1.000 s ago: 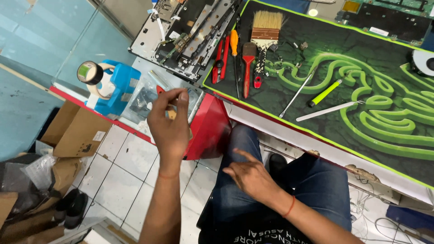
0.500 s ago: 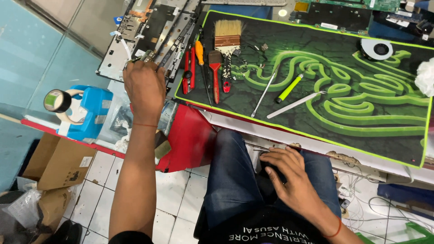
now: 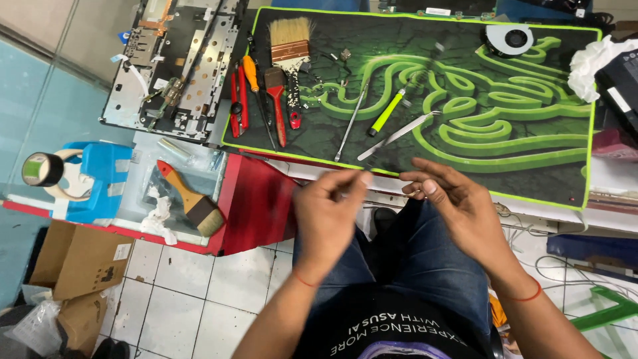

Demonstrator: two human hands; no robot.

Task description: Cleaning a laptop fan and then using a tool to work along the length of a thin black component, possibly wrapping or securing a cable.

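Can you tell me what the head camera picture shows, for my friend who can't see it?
A seated person holds their left hand and right hand close together above their lap, in front of a green and black mat. On the mat lie a paintbrush, red pliers and screwdrivers.

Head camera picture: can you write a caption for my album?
Two hands, left and right, meet over a lap beside a green mat of tools.

Single head-worn camera, looking steeply down past wearer's chest and lap. Left hand (image 3: 327, 214) and right hand (image 3: 458, 206) near lens, lower centre. Black-and-green desk mat (image 3: 531, 166) fills upper frame, farther off. Tiled floor (image 3: 186, 292) far below, lower left. No second view, so no shared area.
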